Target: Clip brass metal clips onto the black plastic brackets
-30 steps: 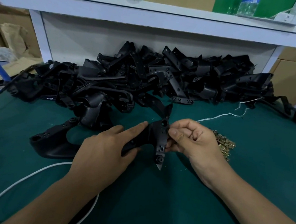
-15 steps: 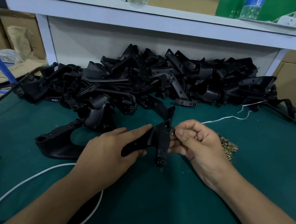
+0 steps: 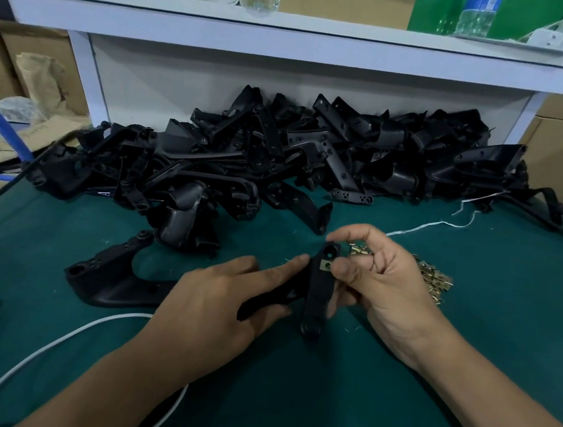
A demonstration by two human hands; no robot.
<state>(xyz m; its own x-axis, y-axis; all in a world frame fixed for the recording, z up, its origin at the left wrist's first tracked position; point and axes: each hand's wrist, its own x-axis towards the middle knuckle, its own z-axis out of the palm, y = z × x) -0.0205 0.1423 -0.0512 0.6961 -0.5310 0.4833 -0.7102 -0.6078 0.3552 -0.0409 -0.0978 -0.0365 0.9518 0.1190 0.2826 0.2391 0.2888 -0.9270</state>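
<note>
Head view: left hand (image 3: 219,307) grips the upright bracket (image 3: 317,292); right hand (image 3: 383,285) pinches its clip (image 3: 326,265).

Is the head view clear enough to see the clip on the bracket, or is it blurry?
Head view: dim, soft focus; the clip shows only as a dull glint on the bracket; pile merges into black; shelf edge bows from wide-angle distortion.

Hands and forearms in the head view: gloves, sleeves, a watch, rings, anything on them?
Nothing worn. The left hand and right hand are bare, with no gloves, rings or watch visible. Both forearms are bare to the frame's bottom edge, with no sleeve in view.
</note>
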